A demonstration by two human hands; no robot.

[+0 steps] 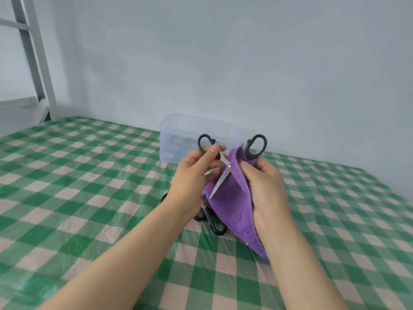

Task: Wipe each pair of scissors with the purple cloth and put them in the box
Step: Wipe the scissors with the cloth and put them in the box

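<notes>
Green checked table (89, 186) out front, clear box (178, 139) at the back by the wall. The purple cloth (232, 198) hangs from the right hand (266, 186), gripped over one half of the scissors (221, 179), splayed open in mid-air; the left hand (192, 175) pinches their other handle. Black-handled pairs (212, 222) lie on the table underneath.

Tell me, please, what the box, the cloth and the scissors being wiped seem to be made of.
Box: likely plastic, translucent and frosted; the checks show through its wall. Purple cloth: soft fuzzy pile, probably microfibre. Scissors: pale, smooth metal blade, probably steel; dark matte handle loops, likely plastic.
</notes>
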